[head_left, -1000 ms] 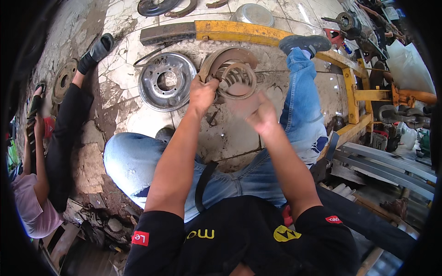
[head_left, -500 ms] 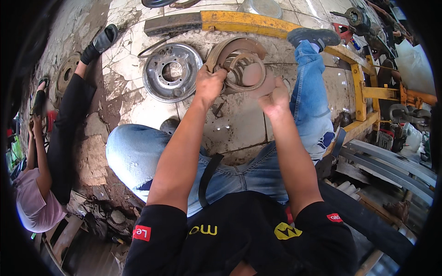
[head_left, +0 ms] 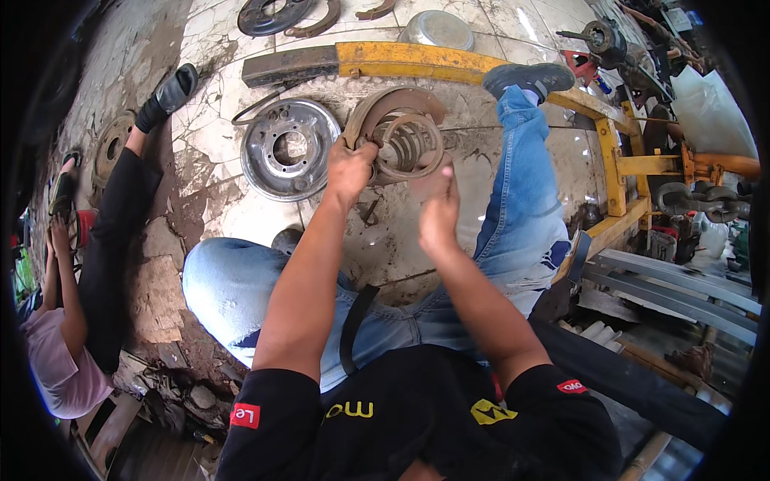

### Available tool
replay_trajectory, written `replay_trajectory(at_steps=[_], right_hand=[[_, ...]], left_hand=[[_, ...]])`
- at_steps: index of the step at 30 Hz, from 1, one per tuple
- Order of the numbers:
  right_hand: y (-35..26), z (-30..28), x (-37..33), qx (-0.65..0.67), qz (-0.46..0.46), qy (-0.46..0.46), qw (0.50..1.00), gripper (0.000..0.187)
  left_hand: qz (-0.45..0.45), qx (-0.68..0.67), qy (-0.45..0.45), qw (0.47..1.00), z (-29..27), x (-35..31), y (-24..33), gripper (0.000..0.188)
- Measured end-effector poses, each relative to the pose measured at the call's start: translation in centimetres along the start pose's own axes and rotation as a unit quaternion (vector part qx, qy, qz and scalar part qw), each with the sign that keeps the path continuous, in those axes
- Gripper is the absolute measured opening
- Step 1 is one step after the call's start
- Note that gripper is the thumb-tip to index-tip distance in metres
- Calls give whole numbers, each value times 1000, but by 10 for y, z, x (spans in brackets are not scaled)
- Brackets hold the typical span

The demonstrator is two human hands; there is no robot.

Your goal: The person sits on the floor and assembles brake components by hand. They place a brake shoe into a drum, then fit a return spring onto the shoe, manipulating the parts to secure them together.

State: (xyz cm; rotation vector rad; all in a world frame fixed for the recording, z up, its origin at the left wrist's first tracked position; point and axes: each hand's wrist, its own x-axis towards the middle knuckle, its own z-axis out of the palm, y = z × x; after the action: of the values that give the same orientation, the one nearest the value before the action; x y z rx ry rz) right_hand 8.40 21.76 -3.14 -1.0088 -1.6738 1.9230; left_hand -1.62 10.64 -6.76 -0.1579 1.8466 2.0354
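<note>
My left hand (head_left: 350,171) is closed around the near end of a curved, rusty brake shoe (head_left: 411,99). Below the shoe's inner curve, a coil spring (head_left: 395,152) with a flat round top ring lies on the tiles. At the ring's right side my right hand (head_left: 439,210) is closed, blurred at the fingertips. A thin pinkish-brown sheet (head_left: 420,188), perhaps sandpaper, shows under those fingers, mostly hidden now. To the left of my left hand lies a round metal brake backing plate (head_left: 270,164) with a bolt-hole ring around its centre opening.
Beyond the parts runs a yellow steel beam (head_left: 417,58), joining a yellow frame (head_left: 613,164) at right. Past it sit a dark round plate (head_left: 273,14), curved shoes (head_left: 321,20) and a metal bowl (head_left: 439,30). Another person (head_left: 64,345) sits at far left, legs extended.
The view has shifted slightly. My right hand has moved left, closer to the spring, and the pinkish-brown sheet is now mostly covered. My left hand keeps its hold on the brake shoe.
</note>
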Motion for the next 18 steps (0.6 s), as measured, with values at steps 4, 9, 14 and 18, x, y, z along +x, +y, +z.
replay_trajectory(at_steps=[4, 9, 14, 18], right_hand=[[-1, 0, 25, -227, -157, -25, 961, 58], [-16, -3, 50, -363, -245, -108, 892, 58], [10, -25, 6, -381, -269, -105, 878, 58], [6, -14, 26, -475, -307, -90, 819, 56]], left_hand=[[-17, 33, -11, 999, 6, -6, 8, 41], [-8, -4, 6, 1000, 5, -3, 3, 41], [-8, 44, 0, 999, 6, -9, 11, 40], [-14, 10, -6, 1000, 7, -6, 8, 42]])
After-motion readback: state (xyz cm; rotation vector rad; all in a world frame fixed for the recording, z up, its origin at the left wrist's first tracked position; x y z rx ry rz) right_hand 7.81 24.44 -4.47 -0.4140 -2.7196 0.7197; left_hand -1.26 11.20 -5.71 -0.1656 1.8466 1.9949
